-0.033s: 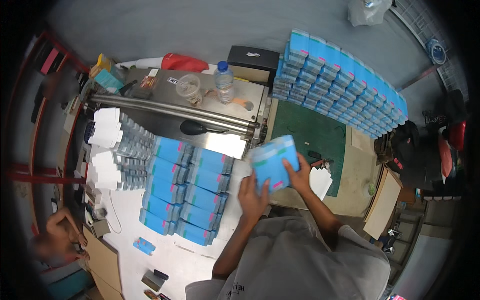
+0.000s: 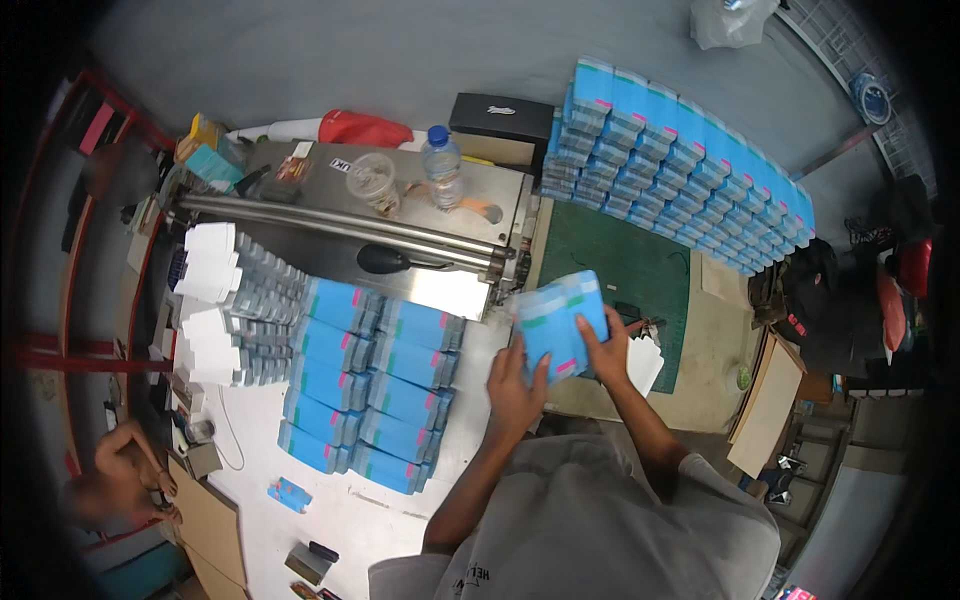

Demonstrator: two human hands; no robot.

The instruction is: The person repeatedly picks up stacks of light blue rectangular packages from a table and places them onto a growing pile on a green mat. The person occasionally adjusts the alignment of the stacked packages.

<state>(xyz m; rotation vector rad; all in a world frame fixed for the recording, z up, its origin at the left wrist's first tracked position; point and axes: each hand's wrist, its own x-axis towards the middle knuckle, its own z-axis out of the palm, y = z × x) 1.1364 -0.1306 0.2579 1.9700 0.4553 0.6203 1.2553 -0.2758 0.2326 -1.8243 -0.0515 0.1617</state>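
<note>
Both my hands grip a thick bundle of flat blue carton blanks (image 2: 560, 322), raised above the front edge of the green mat and tilted. My left hand (image 2: 517, 388) clasps its lower left side, thumb on the blue face. From the right, my right hand (image 2: 603, 352) holds the other edge, its thumb also on top. The bundle has a green band and a pink mark. To the left, two rows of similar blue stacks (image 2: 322, 375) lie on the white table (image 2: 390, 540). White die-cut stacks (image 2: 210, 262) stand beyond them at the far left.
A high wall of blue stacks (image 2: 690, 140) stands behind the green cutting mat (image 2: 600, 245). Steel rollers (image 2: 340, 228) cross the machine, with a water bottle (image 2: 441, 170) and plastic cup (image 2: 373, 183) behind. White blanks (image 2: 645, 362) lie by my right hand. Another person (image 2: 130, 470) is at left.
The bundle and both my hands have shifted slightly to the right. My grip on it looks the same.
</note>
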